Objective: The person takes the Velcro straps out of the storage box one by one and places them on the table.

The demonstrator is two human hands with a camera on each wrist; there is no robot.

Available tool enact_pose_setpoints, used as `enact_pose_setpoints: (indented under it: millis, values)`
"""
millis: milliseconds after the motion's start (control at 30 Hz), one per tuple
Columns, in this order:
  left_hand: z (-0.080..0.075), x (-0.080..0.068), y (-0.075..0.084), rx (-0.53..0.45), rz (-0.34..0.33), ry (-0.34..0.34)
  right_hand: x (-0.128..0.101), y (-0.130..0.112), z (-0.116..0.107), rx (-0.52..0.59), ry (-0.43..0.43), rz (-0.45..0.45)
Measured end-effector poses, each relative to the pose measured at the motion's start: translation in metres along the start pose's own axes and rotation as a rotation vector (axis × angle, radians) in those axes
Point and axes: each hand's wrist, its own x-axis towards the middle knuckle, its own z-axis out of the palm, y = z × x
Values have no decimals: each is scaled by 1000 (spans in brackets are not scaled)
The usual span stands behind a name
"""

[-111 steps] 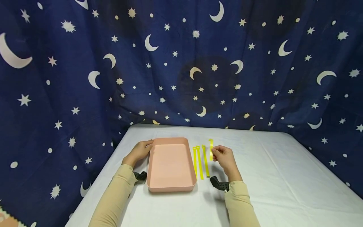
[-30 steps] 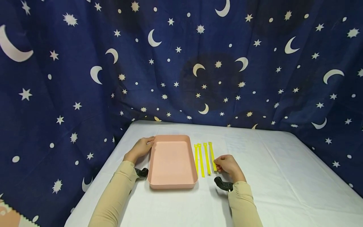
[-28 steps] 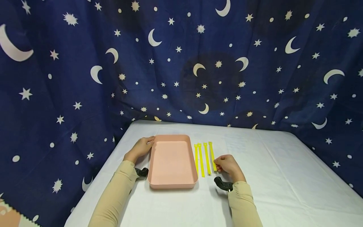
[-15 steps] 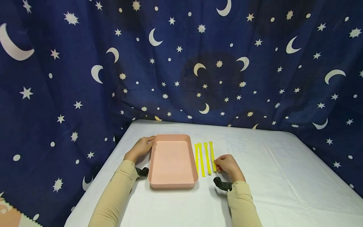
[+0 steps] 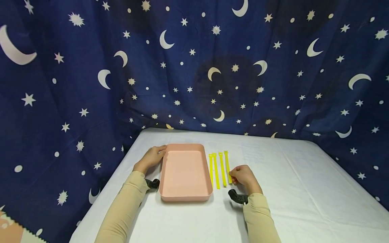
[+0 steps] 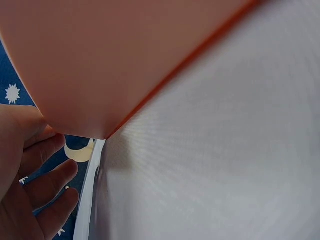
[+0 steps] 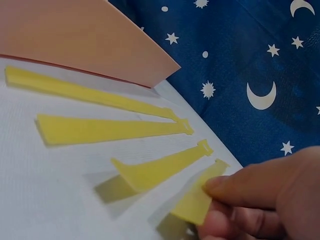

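A shallow pink tray (image 5: 185, 197) lies on the white-covered table. At its far left corner my left hand (image 5: 150, 158) rests against the side; the left wrist view shows loosely spread fingers (image 6: 52, 192) near that corner. To the tray's right, several yellow slotted-head cable straps lie side by side, heads pointing away from me. My right hand (image 5: 244, 177) pinches the rightmost cable strap (image 7: 192, 200) between thumb and fingers near its lower end. Beside it, another cable strap (image 7: 155, 175) has a curled-up near end. Two more straps, one a flat cable strap (image 7: 105, 130), lie closer to the tray.
White cloth (image 5: 304, 189) covers the table, with a broad stretch to the right of my right hand. A dark blue curtain (image 5: 188, 77) with moons and stars hangs behind and at both sides. A black wrist-worn device (image 5: 238, 196) sits beneath my right wrist.
Since the earliest frame, the strap in my right hand has come down beside the other straps, and the hand has moved nearer to me. Over the last second both hands stay nearly still.
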Motion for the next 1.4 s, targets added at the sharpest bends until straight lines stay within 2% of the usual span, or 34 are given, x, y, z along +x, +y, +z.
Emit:
enact_pose_setpoints:
  millis: [533,767,1033,1400]
  values:
    - [1,-2,3,-32,-9,-15,-4,-1,-1,-36,2,13]
    - [1,-2,3,-1,21,11,-4,-1,1,-60,21,11]
    - [0,-2,4,8,22,11,-3,-3,3,-96,35,9]
    - [1,0,0,-25,-1,-2,-1,-4,4,-126,61,2]
